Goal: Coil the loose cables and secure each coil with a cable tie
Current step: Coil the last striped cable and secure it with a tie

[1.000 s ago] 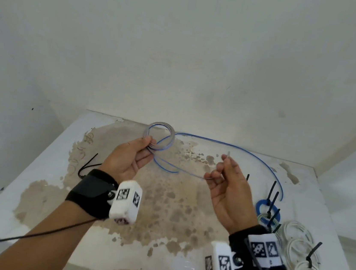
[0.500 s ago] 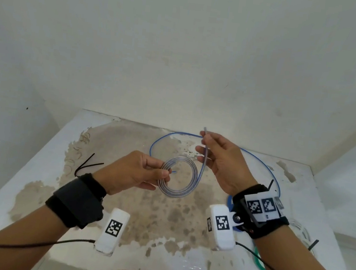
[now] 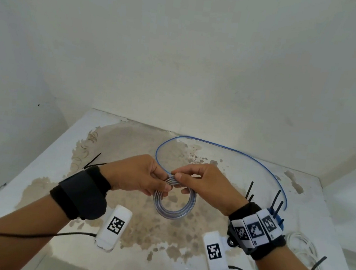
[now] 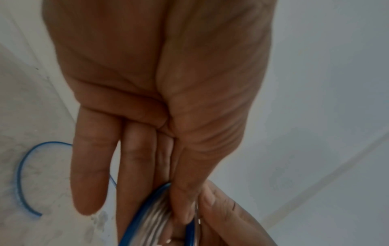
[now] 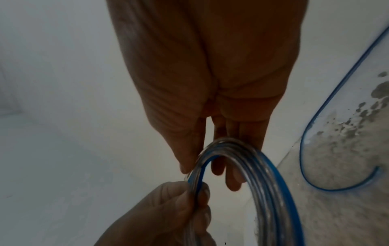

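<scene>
From the head view, the left hand (image 3: 140, 176) and right hand (image 3: 205, 184) meet above the stained table (image 3: 39, 176), both pinching the top of the coil (image 3: 174, 204), a ring of clear and blue cable that hangs below the fingers, off the table. The left thumb and fingers pinch the coil's upper left; the right thumb and forefinger pinch it just beside them, the two hands touching. A loose blue tail (image 3: 226, 149) runs from the coil up behind the hands, arcs across the far side of the table and drops to the right of the coil. Right of the coil, past the right wrist, black ties (image 3: 277, 197) stand up from a blue coil (image 3: 280, 217) mostly hidden by the wristband, and a white coil (image 3: 302, 244) with its own black tie lies nearer the table's right edge. Left of the coil, past the left wrist, a loose tie (image 3: 93, 160) lies on the table. In the left wrist view, the left hand (image 4: 160, 86) has its fingers straight and close together, the thumb pressing the coil (image 4: 151, 216) against them; the right hand's fingers (image 4: 223, 209) touch the coil from the other side, and the tail (image 4: 21, 174) curves on the table to the coil's left. In the right wrist view, the right hand (image 5: 210, 83) pinches the coil (image 5: 256, 174) at its top between thumb and fingers, the left hand (image 5: 168, 213) grips the strands just below, and the tail (image 5: 328, 106) loops on the table to the coil's right.
</scene>
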Tool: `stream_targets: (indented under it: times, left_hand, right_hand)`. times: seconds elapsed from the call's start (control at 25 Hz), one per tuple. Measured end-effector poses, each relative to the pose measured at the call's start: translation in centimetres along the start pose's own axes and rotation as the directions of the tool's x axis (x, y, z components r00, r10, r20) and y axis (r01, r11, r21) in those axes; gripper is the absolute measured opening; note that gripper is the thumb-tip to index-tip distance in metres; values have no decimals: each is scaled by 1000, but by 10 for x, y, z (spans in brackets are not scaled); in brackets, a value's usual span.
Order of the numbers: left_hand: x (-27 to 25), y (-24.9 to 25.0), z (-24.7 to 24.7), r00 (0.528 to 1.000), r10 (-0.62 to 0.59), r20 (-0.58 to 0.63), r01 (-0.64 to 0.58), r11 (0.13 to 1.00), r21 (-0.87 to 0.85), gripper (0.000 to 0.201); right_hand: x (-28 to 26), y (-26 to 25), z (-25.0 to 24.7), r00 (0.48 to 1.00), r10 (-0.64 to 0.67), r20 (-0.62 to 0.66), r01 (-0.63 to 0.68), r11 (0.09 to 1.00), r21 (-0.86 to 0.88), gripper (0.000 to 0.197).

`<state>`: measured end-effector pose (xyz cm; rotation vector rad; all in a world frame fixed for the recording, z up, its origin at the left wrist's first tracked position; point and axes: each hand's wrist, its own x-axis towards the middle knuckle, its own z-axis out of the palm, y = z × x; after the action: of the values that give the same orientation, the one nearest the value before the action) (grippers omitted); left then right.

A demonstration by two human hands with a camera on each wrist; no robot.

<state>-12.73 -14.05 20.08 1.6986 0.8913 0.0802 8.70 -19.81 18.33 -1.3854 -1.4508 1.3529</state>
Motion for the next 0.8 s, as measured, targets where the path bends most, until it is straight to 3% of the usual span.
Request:
stream_targets:
  times: [0.16, 0.36, 0.52, 0.64, 0.8]
  left_hand:
    - [7, -9, 1, 996, 75, -47, -68, 989, 133, 14]
    - [17, -17, 20, 995, 82, -65, -86, 994, -68, 17]
    - [34, -21, 44, 982, -46, -182, 0, 969, -246, 20]
    - [44, -21, 58, 949, -47, -313, 0, 989, -151, 45]
    - [53, -21, 68, 924, 17, -381, -55, 995, -87, 38]
  right_hand:
    - [-4, 11, 0, 999, -16, 28, 17, 1000, -22, 27]
    - [-6, 26, 3, 996, -45, -73, 47, 999, 15, 30]
    - [-5, 40, 4, 989, -19, -150, 30, 997, 73, 27]
    - [-6, 48, 4, 984, -23, -175, 37, 996, 79, 24]
    - [-9, 56, 0, 988, 32, -153, -5, 985, 171, 29]
